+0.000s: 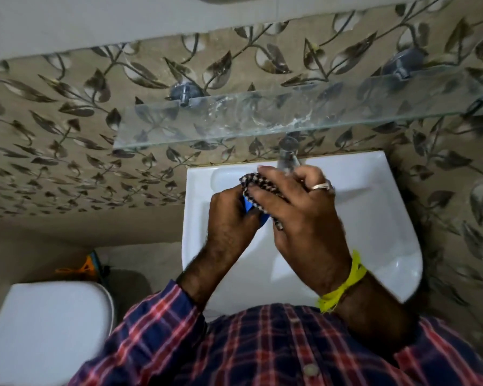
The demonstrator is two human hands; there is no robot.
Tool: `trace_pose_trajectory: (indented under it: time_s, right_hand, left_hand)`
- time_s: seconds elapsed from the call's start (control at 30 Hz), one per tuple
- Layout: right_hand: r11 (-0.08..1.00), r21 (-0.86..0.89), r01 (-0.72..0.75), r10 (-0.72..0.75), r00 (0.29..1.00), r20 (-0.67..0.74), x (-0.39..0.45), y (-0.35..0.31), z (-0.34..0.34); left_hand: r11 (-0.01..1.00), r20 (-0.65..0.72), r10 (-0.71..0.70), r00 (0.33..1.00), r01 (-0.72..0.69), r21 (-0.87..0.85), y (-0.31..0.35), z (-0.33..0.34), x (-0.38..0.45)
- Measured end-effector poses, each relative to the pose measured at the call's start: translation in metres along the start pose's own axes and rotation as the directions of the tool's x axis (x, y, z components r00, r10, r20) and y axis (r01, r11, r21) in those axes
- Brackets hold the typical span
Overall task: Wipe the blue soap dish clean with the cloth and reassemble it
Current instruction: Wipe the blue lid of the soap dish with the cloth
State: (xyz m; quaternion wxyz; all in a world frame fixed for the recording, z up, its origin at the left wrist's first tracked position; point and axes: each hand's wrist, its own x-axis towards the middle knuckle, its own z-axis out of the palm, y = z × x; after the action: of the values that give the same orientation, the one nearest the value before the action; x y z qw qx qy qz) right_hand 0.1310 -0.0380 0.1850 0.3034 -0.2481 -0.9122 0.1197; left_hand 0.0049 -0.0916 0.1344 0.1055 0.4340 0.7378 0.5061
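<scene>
Plaid shirt (276,349) before white sink (374,218), leaf-patterned wall (67,121)

A white basin (374,218) sits under a metal tap (287,154) and a glass shelf (262,121) on the leaf-patterned wall (67,121); a white toilet lid (45,330) lies near left.

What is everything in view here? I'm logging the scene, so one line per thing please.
soap dish: one, blue, mostly hidden between the hands above the sink
cloth: one, dark and white checked, pressed on the dish
sink: one, white, against the wall
tap: one, metal, at the sink's back
glass shelf: one, clear, on the wall above the sink
toilet lid: one, white, lower left
wall tiles: leaf-patterned, beige
left hand: grips the dish
right hand: holds the cloth; ring, yellow wrist thread
</scene>
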Motion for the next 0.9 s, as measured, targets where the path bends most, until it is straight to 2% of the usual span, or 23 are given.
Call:
trace_pose_trajectory:
  time_s: [0.1,0.27,0.43,0.53,0.6,0.77,0.9]
  right_hand:
    - [1.000,-0.002,0.015,-0.015,1.000,0.022,-0.011,0.000,0.008]
    - [0.979,0.113,-0.169,0.175,0.983,-0.046,-0.006,0.011,0.012]
    - [0.996,0.093,0.017,-0.016,1.000,-0.017,-0.008,-0.003,0.022]
    - [0.984,0.150,-0.093,0.110,0.988,-0.109,-0.007,0.015,0.025]
    - [0.981,0.150,-0.127,0.148,0.979,-0.141,-0.011,0.018,0.030]
    - [0.991,0.134,-0.006,0.025,0.990,-0.137,-0.011,0.007,0.037]
    - [0.923,0.340,-0.179,0.232,0.965,-0.121,-0.013,0.014,0.033]
  left_hand:
    - [1.000,-0.036,0.002,0.999,-0.002,0.001,-0.001,-0.001,-0.012]
    - [0.998,-0.091,-0.059,0.994,0.059,-0.004,-0.001,-0.002,-0.019]
    - [0.999,-0.092,-0.045,0.995,0.045,-0.003,-0.001,-0.011,-0.018]
    - [0.995,-0.130,-0.095,0.987,0.088,-0.055,-0.001,-0.012,-0.020]
    - [0.995,-0.109,-0.094,0.990,0.088,-0.052,-0.001,-0.013,-0.021]
    - [0.993,-0.095,-0.095,0.991,0.088,-0.084,-0.003,-0.016,-0.020]
    - [0.972,-0.145,-0.121,0.982,0.087,-0.219,0.008,-0.022,-0.023]
